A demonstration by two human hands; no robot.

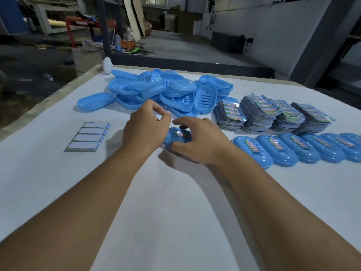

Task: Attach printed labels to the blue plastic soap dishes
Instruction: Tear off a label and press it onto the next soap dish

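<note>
My right hand (197, 139) rests on the blue soap dish (176, 138) lying upside down on the white table (175, 202), thumb against its near edge and fingertips curled down onto the printed label (180, 133) on its top. My left hand (145, 128) sits at the dish's left end, thumb and forefinger brought together in a pinch above it; whether they hold anything cannot be determined. Behind lies the pile of unlabelled dishes (162, 90). To the right are the stacked label sheets (273, 114), with the row of labelled dishes (293, 147) in front. A stack of backing sheets (88, 136) lies at left.
</note>
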